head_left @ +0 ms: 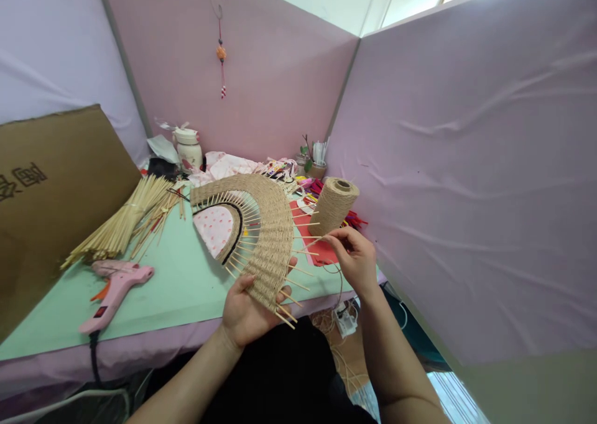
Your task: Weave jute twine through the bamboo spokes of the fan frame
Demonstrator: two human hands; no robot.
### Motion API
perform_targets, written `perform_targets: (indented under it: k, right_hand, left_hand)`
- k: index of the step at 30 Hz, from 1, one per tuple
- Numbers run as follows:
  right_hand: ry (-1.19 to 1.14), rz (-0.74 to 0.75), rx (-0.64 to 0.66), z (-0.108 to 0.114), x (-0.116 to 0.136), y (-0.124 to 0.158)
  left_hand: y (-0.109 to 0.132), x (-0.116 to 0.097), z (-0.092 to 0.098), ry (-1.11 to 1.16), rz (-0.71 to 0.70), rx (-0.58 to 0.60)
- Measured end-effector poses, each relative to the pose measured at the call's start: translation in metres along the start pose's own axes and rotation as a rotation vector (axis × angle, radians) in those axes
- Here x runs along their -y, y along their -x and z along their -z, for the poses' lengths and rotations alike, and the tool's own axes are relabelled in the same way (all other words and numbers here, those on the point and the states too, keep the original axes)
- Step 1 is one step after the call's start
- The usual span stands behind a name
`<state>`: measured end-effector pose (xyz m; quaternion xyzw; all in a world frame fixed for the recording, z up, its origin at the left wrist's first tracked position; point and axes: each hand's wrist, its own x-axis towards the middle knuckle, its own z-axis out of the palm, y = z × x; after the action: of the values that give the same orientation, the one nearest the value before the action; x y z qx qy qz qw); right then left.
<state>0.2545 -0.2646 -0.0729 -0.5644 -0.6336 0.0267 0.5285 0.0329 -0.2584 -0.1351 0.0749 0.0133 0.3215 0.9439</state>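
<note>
My left hand [247, 312] grips the lower end of a half-round woven fan frame [263, 231], made of thin wooden sticks with tan jute cord woven across them. Its inner part shows pink spotted fabric [215, 228]. My right hand [357, 256] is closed in a pinch on a strand of jute cord [339, 281] at the stick ends on the frame's right side. The cord trails down over the table edge. A jute cord spool [333, 205] stands just behind my right hand.
A bundle of bamboo sticks [124, 222] and a pink glue gun [114, 290] lie on the green table [186, 287] at left. A cardboard sheet [51, 188] leans far left. A jar [189, 149], red paper and craft clutter sit at the back. Pink partition walls close in.
</note>
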Motion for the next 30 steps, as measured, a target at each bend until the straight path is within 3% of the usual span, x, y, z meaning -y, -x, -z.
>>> perform_targets:
  k: [3, 8, 10, 14, 18, 22, 26, 30]
  right_hand:
    - [-0.014, 0.028, 0.009, -0.005, 0.0, -0.005]
    - [-0.125, -0.143, 0.071, -0.029, -0.016, -0.01]
    - [-0.117, -0.146, 0.035, -0.034, -0.019, -0.011]
    - [0.038, 0.027, -0.049, -0.029, -0.015, -0.017]
    - [0.158, 0.25, 0.053, -0.019, -0.012, -0.029]
    - [0.192, 0.338, 0.145, -0.01, -0.004, -0.039]
    - [0.182, 0.253, 0.159, -0.003, 0.005, -0.048]
    - [0.075, 0.007, 0.219, -0.002, -0.002, -0.061]
  left_hand:
    - [0.002, 0.0, 0.003, -0.032, 0.005, -0.029]
    - [0.007, 0.0, 0.008, -0.037, -0.003, -0.005]
    - [0.008, -0.001, 0.009, -0.025, 0.005, 0.008]
    - [0.011, 0.0, 0.01, -0.008, 0.021, 0.011]
    - [0.012, -0.001, 0.009, 0.005, 0.044, -0.001]
    - [0.013, -0.002, 0.01, 0.014, 0.039, -0.003]
    - [0.014, -0.003, 0.012, -0.005, 0.037, 0.021]
    - [0.017, -0.003, 0.016, -0.018, 0.049, 0.048]
